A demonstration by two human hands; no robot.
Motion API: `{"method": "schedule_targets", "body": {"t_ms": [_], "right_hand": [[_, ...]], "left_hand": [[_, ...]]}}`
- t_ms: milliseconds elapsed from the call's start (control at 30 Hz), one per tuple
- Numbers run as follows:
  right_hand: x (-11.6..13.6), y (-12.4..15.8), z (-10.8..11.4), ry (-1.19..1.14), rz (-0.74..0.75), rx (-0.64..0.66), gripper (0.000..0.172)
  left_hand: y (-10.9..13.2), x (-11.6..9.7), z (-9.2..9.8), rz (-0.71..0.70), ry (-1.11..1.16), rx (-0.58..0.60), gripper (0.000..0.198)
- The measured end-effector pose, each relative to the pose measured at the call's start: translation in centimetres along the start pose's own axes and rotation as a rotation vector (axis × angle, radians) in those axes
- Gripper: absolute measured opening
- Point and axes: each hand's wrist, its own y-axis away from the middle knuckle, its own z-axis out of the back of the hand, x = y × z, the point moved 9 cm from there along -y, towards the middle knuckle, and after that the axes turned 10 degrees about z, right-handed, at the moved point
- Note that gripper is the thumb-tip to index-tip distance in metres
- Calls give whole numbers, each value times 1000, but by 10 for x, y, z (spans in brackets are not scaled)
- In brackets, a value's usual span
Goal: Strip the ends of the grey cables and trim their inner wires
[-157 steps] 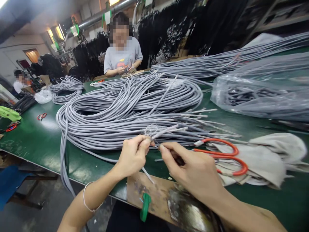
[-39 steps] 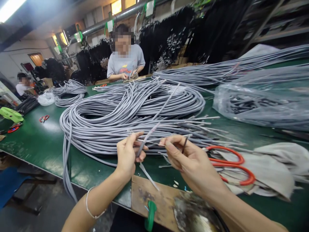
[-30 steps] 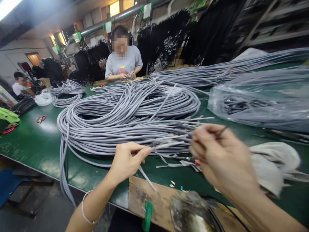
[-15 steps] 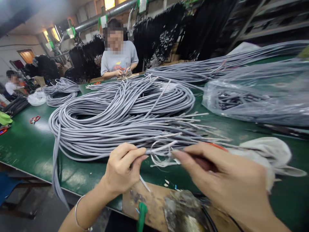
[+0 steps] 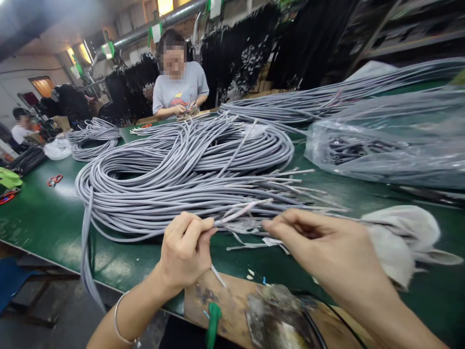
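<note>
The left hand (image 5: 187, 252) is closed, pinching one gray cable (image 5: 218, 223) between thumb and forefinger; its end points toward two o'clock. Frayed, pale strands (image 5: 240, 225) spread from it between the two hands. The right hand (image 5: 321, 242) has thumb and forefinger brought together near these strands; whether it grips any, I cannot tell.

From the left hand, one brown board (image 5: 201, 295) lies at four o'clock, with one green ring-shaped piece (image 5: 213, 322) at its near edge. A large heap of gray cables (image 5: 174, 199), too many to count, stretches across from ten to two o'clock on the green table (image 5: 51, 218). One clear plastic bag (image 5: 417, 175) at two o'clock holds dark pieces (image 5: 345, 151), uncountable through the film. One white cloth (image 5: 399, 232) is at three, one pair of red-handled scissors (image 5: 54, 180) at ten. One co-worker (image 5: 179, 92) sits at twelve; behind hangs a white tag (image 5: 156, 33), any writing too small to read.
</note>
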Motion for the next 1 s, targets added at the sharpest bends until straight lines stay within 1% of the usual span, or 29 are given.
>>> {"method": "schedule_targets", "body": {"t_ms": [67,100,133,167,200,233,267,300,333,367,400,467,533,633,700,733,767,800,833,867,933,967,1000], "right_hand": [[-9,-1,27,-64,-58,-273,22],[-13,0,33,-140,-94,-364,20],[-17,0,31,-234,-128,-389,21],[-18,-2,21,-336,-156,-335,27],[-17,-5,3,-423,-181,-206,37],[-13,-4,-17,-481,-198,-48,47],[-8,-1,-36,-515,-212,109,51],[-3,3,-49,-527,-217,218,49],[1,7,-58,-525,-213,293,43],[3,10,-62,-508,-201,325,37],[6,12,-63,-488,-187,338,33],[12,15,-61,-444,-142,366,31],[22,16,-58,-372,-45,416,28],[50,23,-51,-280,238,476,17],[69,36,-45,-310,411,488,10],[73,42,-42,-339,448,468,9],[75,47,-38,-385,455,438,11],[70,47,-34,-395,406,376,14],[60,46,-30,-364,331,306,17],[49,42,-28,-304,256,251,19],[30,31,-27,-139,177,198,21],[24,23,-27,-61,186,193,24],[21,15,-25,16,215,153,27]], "left_hand": [[-2,3,7,23,-4,-59,10],[-2,3,9,31,1,-80,10],[-2,4,11,37,11,-88,10],[-2,3,10,36,24,-80,10],[-2,2,9,29,37,-60,9],[-2,0,6,19,46,-35,9],[-1,-1,4,10,51,-12,9],[0,-2,1,6,50,5,10],[0,-1,0,10,43,15,10],[0,1,-1,25,35,18,10],[0,4,-2,48,24,18,10],[1,8,-4,96,9,17,11],[2,10,-7,125,4,24,11],[2,12,-11,149,-5,55,11],[-1,21,-11,184,-49,66,11],[-3,30,-9,219,-87,56,11],[-6,40,-4,260,-140,21,12],[-8,50,5,318,-191,-42,13],[-9,59,10,361,-217,-79,13],[-10,63,14,372,-210,-102,13],[-11,58,12,320,-110,-83,10],[-10,50,9,273,-47,-58,9],[-9,41,6,225,13,-37,7]]}}
